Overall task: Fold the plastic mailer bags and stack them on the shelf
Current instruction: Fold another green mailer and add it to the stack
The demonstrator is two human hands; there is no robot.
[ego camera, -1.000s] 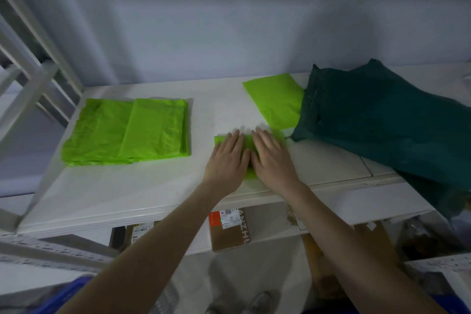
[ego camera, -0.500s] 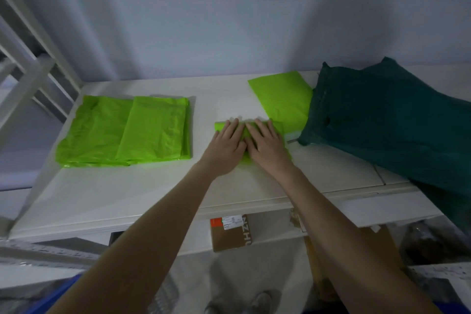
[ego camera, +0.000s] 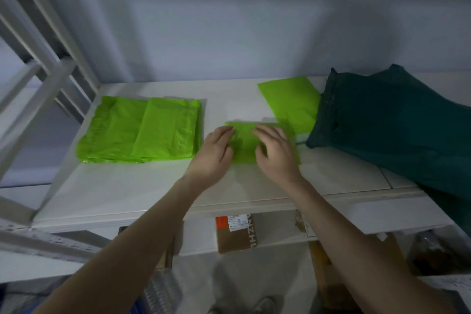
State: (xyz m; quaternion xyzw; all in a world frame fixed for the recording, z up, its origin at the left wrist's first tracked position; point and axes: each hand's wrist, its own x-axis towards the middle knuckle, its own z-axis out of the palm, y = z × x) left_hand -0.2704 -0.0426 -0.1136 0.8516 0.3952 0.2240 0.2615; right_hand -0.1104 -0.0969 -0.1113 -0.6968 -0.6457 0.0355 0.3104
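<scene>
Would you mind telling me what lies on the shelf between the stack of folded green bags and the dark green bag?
In the head view, the small folded bag lies there, under both hands.

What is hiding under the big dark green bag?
A flat light green bag pokes out from under the dark green bag's left edge, lying on the white shelf. How far it reaches underneath, and whether more bags are there, is covered.
</scene>
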